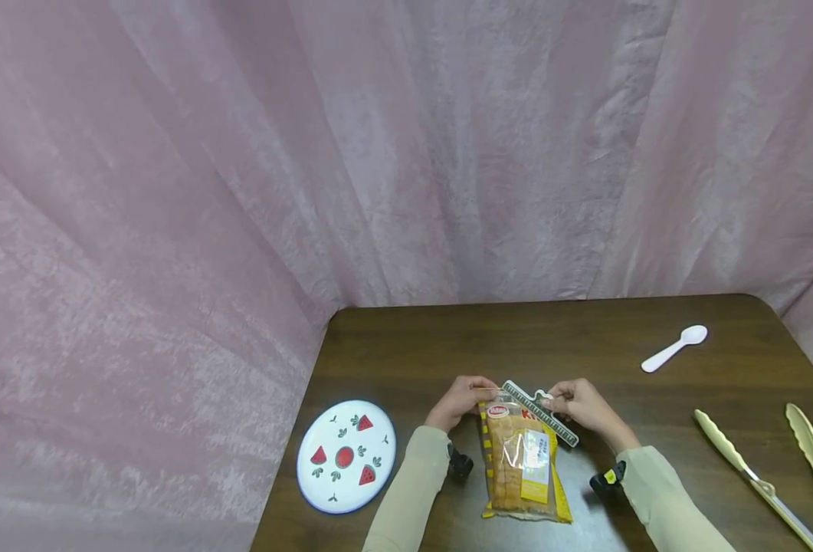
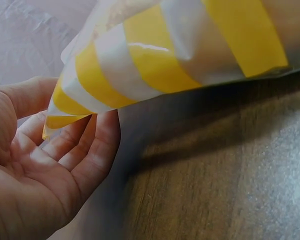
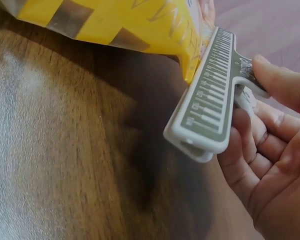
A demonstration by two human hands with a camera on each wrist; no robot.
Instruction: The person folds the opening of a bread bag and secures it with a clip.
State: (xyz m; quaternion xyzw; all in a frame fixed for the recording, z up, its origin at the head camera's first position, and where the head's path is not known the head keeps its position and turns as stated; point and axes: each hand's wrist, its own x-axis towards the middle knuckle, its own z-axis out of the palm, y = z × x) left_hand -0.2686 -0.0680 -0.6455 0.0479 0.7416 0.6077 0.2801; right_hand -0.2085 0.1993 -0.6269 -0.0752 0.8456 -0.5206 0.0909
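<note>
A clear and yellow bag of bread (image 1: 506,460) lies on the table, its top end raised off the wood. My left hand (image 1: 460,402) pinches the bag's upper left corner; in the left wrist view the thumb and fingers curl about the striped edge (image 2: 90,82). With my right hand (image 1: 585,406) I hold a long green and white bag clip (image 1: 542,414) by its handle, thumb on one side and fingers on the other. The clip (image 3: 207,95) slants across the bag's top right corner. Whether its bars grip the plastic there, I cannot tell.
A white plate (image 1: 337,491) with red fruit patterns stands left of the bag. Toward the back right lies a white spoon (image 1: 675,349). Open tongs (image 1: 758,483) rest at the right front. Pink curtain (image 1: 406,153) hangs behind the wooden table (image 1: 434,337).
</note>
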